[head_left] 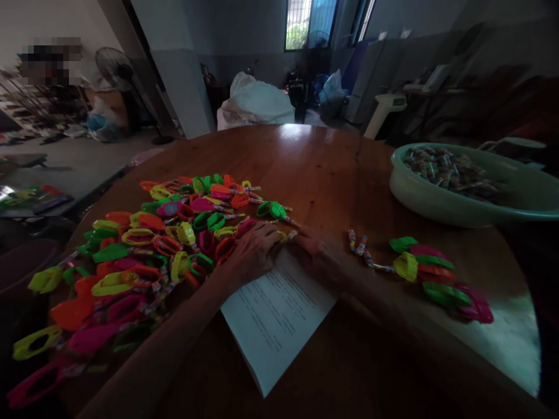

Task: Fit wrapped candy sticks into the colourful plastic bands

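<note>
While both hands meet at the sheet of paper [275, 314] near the table's [332, 169] front edge, the left hand [255, 247] and right hand [317, 250] pinch one small toy piece [286, 235] together; I would keep it low, beside the bright pile [144, 250].

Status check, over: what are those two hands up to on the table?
Left hand and right hand together at the paper sheet's top edge. Grip unclear. Bright plastic pieces heaped left, touching the left hand.
</note>
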